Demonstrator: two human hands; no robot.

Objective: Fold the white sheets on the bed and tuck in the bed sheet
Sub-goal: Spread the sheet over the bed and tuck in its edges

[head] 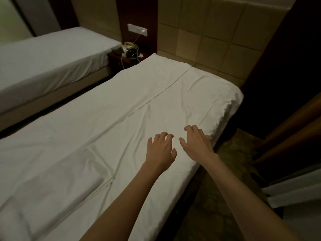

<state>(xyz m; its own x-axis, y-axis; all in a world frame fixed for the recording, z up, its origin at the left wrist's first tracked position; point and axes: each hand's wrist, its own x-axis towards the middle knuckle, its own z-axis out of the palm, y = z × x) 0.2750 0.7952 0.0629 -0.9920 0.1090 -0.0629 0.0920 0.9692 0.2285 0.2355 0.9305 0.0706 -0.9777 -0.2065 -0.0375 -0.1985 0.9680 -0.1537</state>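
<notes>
A white sheet (97,119) lies spread over the near bed, wrinkled, with a straight fold edge (161,94) running diagonally toward the headboard. Under it the white bed sheet (213,94) covers the mattress and hangs over the right corner. My left hand (160,150) hovers over or rests on the sheet near the bed's right edge, fingers spread and slightly bent, holding nothing. My right hand (196,141) is just beside it, closer to the mattress edge, fingers likewise spread and empty. A thicker folded layer (48,186) shows at the lower left.
A second bed (52,63) with a white sheet stands to the left across a narrow aisle. A dark nightstand (128,58) with a telephone and cables sits between the beds. A padded headboard wall is behind. Patterned carpet (231,171) and a wooden frame lie to the right.
</notes>
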